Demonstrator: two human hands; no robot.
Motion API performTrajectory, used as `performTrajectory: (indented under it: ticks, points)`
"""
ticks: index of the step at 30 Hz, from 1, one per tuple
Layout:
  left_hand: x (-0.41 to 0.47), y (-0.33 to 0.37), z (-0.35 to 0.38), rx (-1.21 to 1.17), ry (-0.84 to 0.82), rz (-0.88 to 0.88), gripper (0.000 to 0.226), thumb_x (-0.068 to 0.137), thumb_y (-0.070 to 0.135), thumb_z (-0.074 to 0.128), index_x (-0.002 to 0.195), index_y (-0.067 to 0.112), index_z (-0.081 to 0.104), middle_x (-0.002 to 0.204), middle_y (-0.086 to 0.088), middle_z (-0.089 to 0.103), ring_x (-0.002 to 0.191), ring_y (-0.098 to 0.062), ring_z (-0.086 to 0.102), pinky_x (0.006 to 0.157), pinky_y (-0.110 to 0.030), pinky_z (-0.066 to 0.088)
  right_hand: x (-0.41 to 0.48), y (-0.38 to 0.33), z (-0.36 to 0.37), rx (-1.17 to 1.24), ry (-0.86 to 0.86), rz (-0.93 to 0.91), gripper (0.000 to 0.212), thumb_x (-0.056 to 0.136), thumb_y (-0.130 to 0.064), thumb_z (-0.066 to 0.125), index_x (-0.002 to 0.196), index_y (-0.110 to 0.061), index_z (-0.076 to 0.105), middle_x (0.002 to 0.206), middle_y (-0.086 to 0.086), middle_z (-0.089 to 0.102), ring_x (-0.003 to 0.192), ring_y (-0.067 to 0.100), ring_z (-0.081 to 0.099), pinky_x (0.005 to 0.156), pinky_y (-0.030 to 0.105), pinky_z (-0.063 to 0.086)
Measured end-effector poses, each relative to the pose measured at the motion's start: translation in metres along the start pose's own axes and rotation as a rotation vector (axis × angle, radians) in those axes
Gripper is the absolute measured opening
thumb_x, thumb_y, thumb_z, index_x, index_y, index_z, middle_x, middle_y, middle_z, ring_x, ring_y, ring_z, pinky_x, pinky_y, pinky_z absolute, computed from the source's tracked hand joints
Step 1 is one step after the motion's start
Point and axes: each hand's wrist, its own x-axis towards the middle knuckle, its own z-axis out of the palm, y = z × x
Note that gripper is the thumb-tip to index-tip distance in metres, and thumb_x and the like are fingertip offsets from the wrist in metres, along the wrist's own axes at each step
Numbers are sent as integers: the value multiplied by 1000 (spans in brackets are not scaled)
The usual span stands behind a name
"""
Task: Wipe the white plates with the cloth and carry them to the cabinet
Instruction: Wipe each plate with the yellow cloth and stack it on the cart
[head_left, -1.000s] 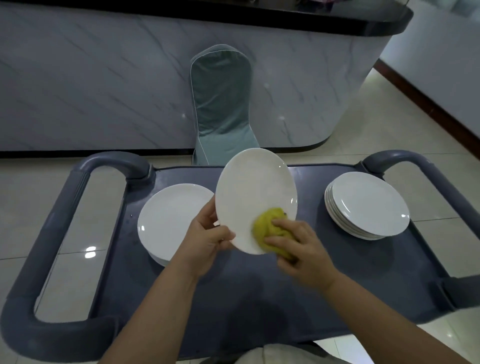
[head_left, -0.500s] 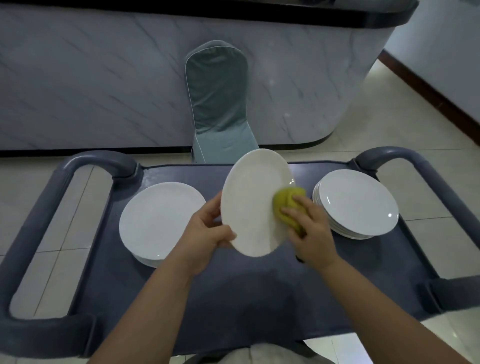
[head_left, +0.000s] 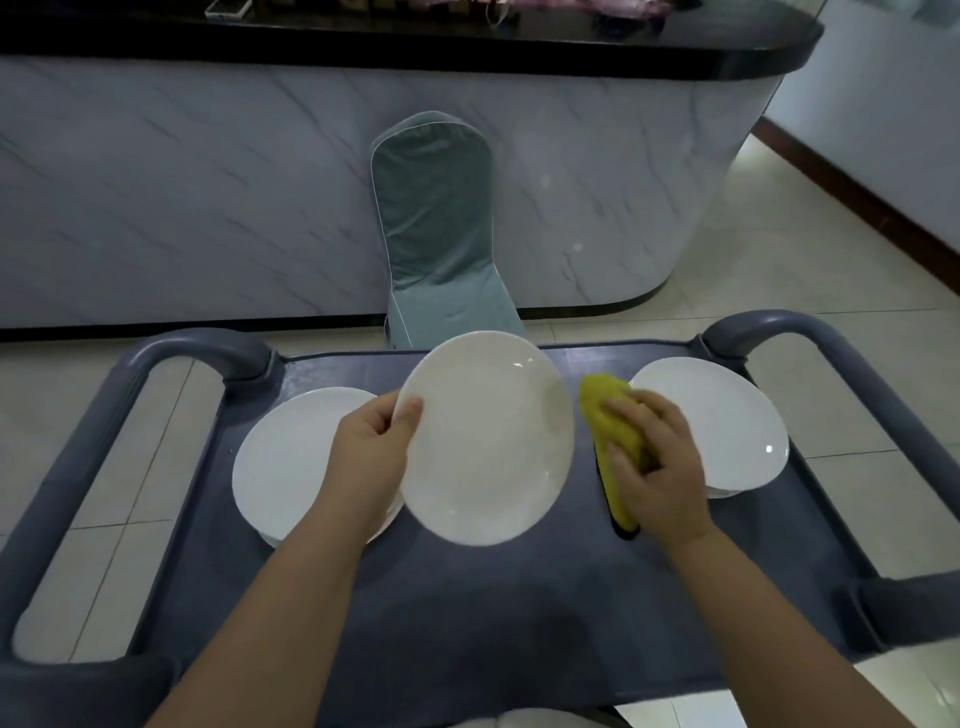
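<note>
My left hand grips the left rim of a white plate, held tilted above the middle of the grey cart top. My right hand holds a yellow cloth just right of that plate, apart from it. A stack of white plates sits on the cart at the left, partly behind my left hand. Another stack of white plates sits at the right, partly behind my right hand.
The cart has rounded grey handles at the left and right. Beyond it stand a chair with a teal cover and a marble-fronted counter with a black top. Pale tiled floor lies around.
The cloth has come off the held plate and moved to the right of it. The plate has turned so its face is more toward me.
</note>
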Motion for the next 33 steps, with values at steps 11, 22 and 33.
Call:
performTrajectory:
  ticks: [11, 22, 33]
  points:
    - [-3, 28, 20, 682, 89, 608, 18, 95, 33, 53, 80, 27, 45, 62, 8, 56, 64, -14, 49, 50, -24, 34, 56, -66, 20, -55, -134, -23, 60, 77, -21, 78, 133, -27, 57, 130, -4, 55, 113, 14, 45, 102, 31, 37]
    - [10, 43, 12, 854, 72, 953, 24, 89, 31, 52, 75, 12, 58, 50, 4, 46, 45, -19, 42, 42, -28, 32, 51, -54, 24, -46, -216, 102, 38, 79, -28, 78, 115, -25, 67, 109, -6, 57, 102, 9, 47, 92, 28, 42]
    - [13, 28, 12, 822, 37, 848, 23, 86, 30, 58, 74, 11, 61, 53, 1, 53, 49, -25, 50, 44, -28, 37, 60, -89, 20, -118, -416, -136, 64, 82, -25, 73, 140, -16, 45, 131, 4, 50, 120, 18, 38, 104, 30, 31]
